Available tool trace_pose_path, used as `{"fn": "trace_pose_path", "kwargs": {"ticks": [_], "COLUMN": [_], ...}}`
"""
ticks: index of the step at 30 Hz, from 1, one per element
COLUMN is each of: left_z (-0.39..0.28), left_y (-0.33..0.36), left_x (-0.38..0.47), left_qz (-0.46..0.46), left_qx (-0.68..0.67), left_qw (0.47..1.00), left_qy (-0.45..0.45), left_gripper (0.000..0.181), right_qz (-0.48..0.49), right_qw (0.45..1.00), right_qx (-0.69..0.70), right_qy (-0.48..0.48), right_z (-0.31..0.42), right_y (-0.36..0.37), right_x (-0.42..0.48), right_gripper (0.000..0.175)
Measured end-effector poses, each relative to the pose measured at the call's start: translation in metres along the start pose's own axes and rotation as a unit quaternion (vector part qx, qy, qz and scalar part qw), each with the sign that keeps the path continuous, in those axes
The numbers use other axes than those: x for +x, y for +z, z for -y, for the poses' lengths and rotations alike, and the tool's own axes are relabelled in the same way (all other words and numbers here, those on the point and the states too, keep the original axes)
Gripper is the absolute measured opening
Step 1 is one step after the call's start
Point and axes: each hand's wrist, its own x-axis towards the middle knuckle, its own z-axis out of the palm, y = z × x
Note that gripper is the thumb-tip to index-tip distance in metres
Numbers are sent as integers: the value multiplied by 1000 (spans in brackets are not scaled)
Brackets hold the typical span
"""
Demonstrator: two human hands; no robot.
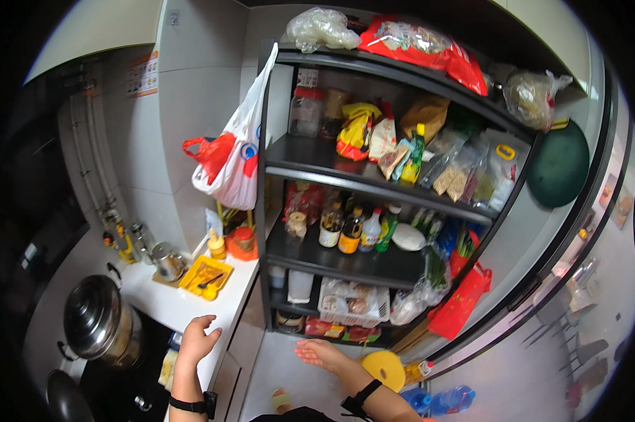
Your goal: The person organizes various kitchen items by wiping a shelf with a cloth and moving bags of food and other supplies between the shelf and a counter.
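My left hand [199, 340] is empty, thumb and fingers apart, above the edge of the white countertop [151, 295]. My right hand [320, 354] is held out over the floor, palm partly turned up, with nothing in it. Beyond both hands stands a black metal shelf rack [343, 261] with bottles and bags. A white plastic basket [383, 308] of bagged food sits on a low shelf, a little past my right hand. Ahead of my left hand lies a yellow tray [191, 279] with a dark utensil [210, 280] on it.
A lidded steel stockpot [98, 322] stands at the black cooktop [122, 382] on the left. A yellow round object [383, 371], an oil bottle [418, 371] and blue plastic bottles [453, 399] are on the floor at right. A white bag [238, 174] hangs from the rack's left side.
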Motion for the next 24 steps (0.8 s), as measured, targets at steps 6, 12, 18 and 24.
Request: {"fn": "trace_pose_path", "kwargs": {"ticks": [6, 12, 18, 24], "left_z": [-44, -76, -122, -162], "left_y": [67, 129, 141, 102], "left_x": [108, 159, 192, 195], "left_qz": [68, 157, 147, 87], "left_qx": [-84, -126, -88, -94], "left_qw": [992, 975, 974, 981], "left_qy": [71, 97, 149, 147], "left_gripper": [40, 36, 37, 35], "right_qz": [-100, -130, -155, -67], "right_qw": [990, 987, 952, 838], "right_qx": [28, 54, -45, -104], "right_qy": [-98, -79, -259, -532], "right_z": [85, 105, 159, 289], "right_y": [-58, -80, -115, -87], "right_x": [13, 21, 55, 62], "right_gripper": [28, 28, 25, 21]}}
